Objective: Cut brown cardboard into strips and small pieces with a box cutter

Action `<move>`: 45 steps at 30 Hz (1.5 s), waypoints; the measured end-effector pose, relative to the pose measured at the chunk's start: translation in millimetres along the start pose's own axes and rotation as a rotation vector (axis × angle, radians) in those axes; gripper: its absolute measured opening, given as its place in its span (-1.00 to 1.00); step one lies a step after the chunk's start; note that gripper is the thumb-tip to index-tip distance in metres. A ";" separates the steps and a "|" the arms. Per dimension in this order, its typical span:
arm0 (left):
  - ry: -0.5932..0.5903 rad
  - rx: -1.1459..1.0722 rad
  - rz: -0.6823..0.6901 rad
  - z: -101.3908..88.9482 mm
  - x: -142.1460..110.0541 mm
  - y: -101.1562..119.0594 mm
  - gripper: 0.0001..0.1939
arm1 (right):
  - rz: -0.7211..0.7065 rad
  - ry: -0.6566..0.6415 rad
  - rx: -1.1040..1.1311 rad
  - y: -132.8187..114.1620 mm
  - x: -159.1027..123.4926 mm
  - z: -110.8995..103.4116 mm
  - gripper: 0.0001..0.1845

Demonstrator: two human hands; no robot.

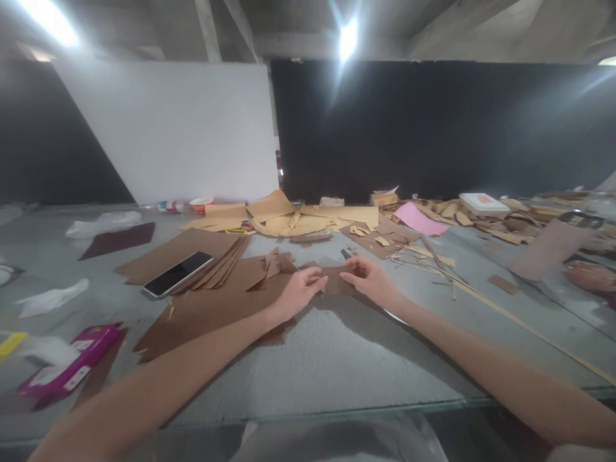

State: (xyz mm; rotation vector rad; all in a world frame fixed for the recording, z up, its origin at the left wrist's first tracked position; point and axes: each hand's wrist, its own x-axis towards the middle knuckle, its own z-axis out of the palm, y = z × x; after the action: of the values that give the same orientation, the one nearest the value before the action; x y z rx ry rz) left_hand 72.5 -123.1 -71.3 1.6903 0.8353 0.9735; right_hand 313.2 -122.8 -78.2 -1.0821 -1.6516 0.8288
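Observation:
A small brown sheet piece (337, 283) lies between my two hands at the middle of the table. My left hand (303, 289) has its fingers curled at the left edge of this piece, pinching it. On the opposite edge, my right hand (371, 281) holds it with thumb and fingers bent. A small dark object (345, 255) shows beside the right fingertips; its kind is unclear. Left of my hands are large brown sheets (206, 314) and cut brown scraps (276, 264). A phone (178, 274) rests on a stack of brown sheets (163, 253).
Tan sheets (312, 218) and a pink sheet (420, 219) lie at the back. Thin strips (500, 311) cross the right side. A magenta packet (72, 359) sits front left, a white box (484, 203) back right. Another person's hand (591, 277) is at the far right.

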 end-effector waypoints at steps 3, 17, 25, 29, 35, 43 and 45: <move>0.007 -0.040 -0.009 1.0 0.1 1.0 -0.57 | 0.005 0.008 0.008 -1.9 1.4 -3.1 -0.59; 0.069 0.051 -0.025 -3.8 3.6 -7.6 -0.61 | 0.019 0.004 0.026 -0.4 3.7 -3.5 -0.51; 0.085 0.029 -0.043 -3.9 4.3 -3.6 -0.59 | 0.018 -0.048 -0.045 10.3 4.7 -4.1 -0.49; 0.070 -0.020 -0.031 -1.7 3.6 0.4 -0.60 | 0.020 -0.057 -0.026 6.7 4.2 -4.6 -0.51; 0.184 -0.012 -0.015 -2.8 4.2 -2.1 -0.57 | 0.033 -0.174 0.006 -1.7 0.0 -2.1 -0.56; 0.208 0.252 0.055 -0.4 -3.7 4.8 -0.77 | -0.028 -0.069 -0.132 -5.2 0.2 -2.6 -0.65; 0.190 0.344 0.076 1.0 -6.3 7.7 -0.78 | -0.037 -0.083 -0.151 -4.6 1.0 -4.2 -0.67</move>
State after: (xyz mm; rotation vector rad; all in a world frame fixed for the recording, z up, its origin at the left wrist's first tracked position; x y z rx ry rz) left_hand 71.3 -131.2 -65.6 1.9524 1.1212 1.1030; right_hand 315.8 -123.5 -72.5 -1.1301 -1.8221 0.7426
